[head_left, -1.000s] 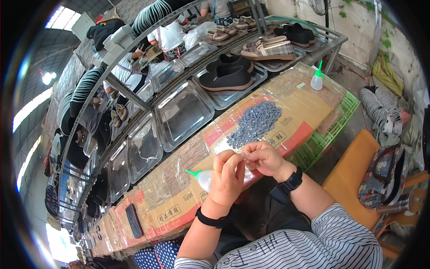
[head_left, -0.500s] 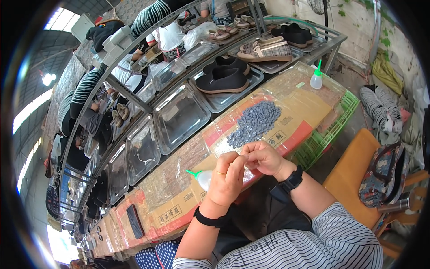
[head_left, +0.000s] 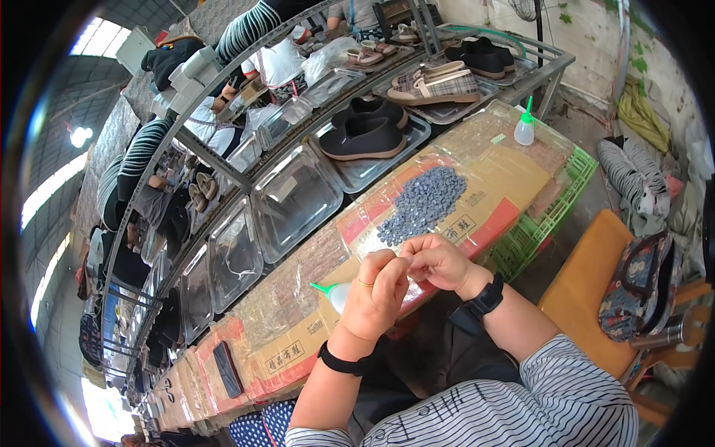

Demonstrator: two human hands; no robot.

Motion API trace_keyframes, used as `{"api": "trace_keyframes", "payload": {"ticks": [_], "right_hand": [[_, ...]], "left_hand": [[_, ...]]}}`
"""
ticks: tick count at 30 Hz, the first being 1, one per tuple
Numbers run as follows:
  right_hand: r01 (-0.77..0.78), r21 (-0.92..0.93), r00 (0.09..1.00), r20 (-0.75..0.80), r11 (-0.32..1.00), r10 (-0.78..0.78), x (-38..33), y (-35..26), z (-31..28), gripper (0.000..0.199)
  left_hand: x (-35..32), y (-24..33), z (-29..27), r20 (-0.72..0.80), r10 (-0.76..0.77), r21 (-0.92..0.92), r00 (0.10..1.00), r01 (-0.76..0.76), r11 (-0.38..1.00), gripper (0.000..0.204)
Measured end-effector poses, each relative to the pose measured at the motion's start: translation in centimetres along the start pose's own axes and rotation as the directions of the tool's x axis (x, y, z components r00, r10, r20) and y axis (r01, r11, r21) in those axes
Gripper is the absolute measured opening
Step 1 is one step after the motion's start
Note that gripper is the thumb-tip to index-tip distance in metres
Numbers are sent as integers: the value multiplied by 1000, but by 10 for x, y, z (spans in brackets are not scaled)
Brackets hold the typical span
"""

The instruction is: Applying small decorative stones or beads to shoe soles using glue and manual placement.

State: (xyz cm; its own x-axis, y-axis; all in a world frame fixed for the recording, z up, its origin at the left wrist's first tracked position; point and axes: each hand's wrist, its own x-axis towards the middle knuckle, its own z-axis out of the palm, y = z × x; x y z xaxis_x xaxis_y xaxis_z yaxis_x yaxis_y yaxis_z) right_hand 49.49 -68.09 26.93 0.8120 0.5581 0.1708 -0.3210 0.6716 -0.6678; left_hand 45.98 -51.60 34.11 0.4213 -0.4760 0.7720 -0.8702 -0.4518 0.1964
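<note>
Above the cardboard-covered bench (head_left: 477,175) — left hand (head_left: 377,293) and right hand (head_left: 439,261) as before, fingertips pinched together, grip contents indiscernible.

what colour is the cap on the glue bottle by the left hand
Green, on the glue bottle beside the left hand; head view.

Bright daylight pours in from roof openings (head_left: 89,41) at upper left, blown out white. Glare flashes off the metal trays (head_left: 294,197). Heavy fisheye bending toward a black rim; centre sharp, edges soft.

Cardboard-covered bench (head_left: 514,175), heap of perhaps grey buttons (head_left: 423,203), glue bottle (head_left: 525,128)
</note>
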Motion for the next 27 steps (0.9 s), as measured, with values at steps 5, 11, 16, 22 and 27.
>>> {"api": "trace_keyframes", "payload": {"ticks": [5,11,16,22,27], "right_hand": [[4,6,1000,-4,1000,-4,0,0,1,8],[2,4,1000,-3,1000,-2,0,0,0,8],[3,-6,1000,5,1000,-3,1,0,0,8],[-5,-3,1000,16,1000,5,1,-1,-1,8],[-17,-25,1000,7,1000,18,1,-2,1,9]], "left_hand": [[0,1,0,-21,-10,8,1000,11,1000,50],[-1,3,-2,-29,-18,7,999,19,1000,47],[0,2,-3,-19,-28,34,999,28,999,45],[-4,0,0,-5,-12,55,1000,13,998,47],[-3,0,1,-12,-17,67,1000,18,998,48]]}}
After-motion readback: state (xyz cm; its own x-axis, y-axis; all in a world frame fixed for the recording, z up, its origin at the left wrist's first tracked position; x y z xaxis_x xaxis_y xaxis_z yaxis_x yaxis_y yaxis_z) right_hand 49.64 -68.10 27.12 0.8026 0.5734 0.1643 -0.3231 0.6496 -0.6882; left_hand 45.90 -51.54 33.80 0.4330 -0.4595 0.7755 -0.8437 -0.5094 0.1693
